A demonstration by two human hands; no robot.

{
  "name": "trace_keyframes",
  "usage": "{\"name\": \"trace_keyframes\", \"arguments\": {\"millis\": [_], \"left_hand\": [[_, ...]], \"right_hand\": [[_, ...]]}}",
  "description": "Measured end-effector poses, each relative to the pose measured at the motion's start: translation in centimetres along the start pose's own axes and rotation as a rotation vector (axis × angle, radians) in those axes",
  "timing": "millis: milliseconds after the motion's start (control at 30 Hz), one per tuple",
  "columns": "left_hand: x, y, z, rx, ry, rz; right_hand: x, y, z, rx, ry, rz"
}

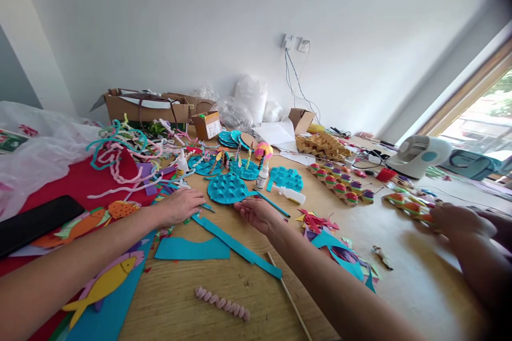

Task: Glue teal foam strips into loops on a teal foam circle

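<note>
My right hand [260, 214] is closed at the near right rim of a round blue paper disc [227, 189] covered in raised loops. Its fingertips seem to pinch the edge. My left hand [182, 205] lies palm down on the table left of the disc, fingers stretched and apart from it. By those fingertips is a small blue paper scrap [207, 206]. In front of both hands lie a long blue paper strip [236, 245] and a wavy-edged blue paper piece [192, 249]. A pencil [272, 205] rests beyond my right wrist.
Glue bottles [262, 177] stand behind the disc. Another person's hand [456, 221] is at a painted egg-carton strip [408, 205] on the right. Paper scraps [340, 250], a wooden stick [288, 295] and a pink pipe-cleaner coil [222, 303] lie nearer. Paper fish [106, 282] lie left.
</note>
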State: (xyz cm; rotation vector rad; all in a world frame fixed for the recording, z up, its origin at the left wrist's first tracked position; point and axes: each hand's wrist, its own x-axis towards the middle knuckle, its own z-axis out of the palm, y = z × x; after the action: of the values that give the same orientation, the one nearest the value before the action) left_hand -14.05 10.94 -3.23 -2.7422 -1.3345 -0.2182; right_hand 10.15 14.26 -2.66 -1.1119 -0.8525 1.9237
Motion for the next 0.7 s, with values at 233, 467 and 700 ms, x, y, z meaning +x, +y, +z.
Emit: {"name": "trace_keyframes", "arguments": {"millis": [233, 467, 700], "left_hand": [[0.2, -0.4, 0.3, -0.005, -0.005, 0.008], [0.4, -0.2, -1.3, -0.04, 0.014, 0.003], [-0.3, 4.4, -3.2, -0.047, -0.059, -0.012]], "right_hand": [[-2.3, -0.5, 0.2, -0.282, 0.036, -0.076], [-8.4, -0.1, -0.8, -0.89, -0.116, -0.145], [-14.2, 1.0, -1.6, -1.616, -0.057, -0.33]]}}
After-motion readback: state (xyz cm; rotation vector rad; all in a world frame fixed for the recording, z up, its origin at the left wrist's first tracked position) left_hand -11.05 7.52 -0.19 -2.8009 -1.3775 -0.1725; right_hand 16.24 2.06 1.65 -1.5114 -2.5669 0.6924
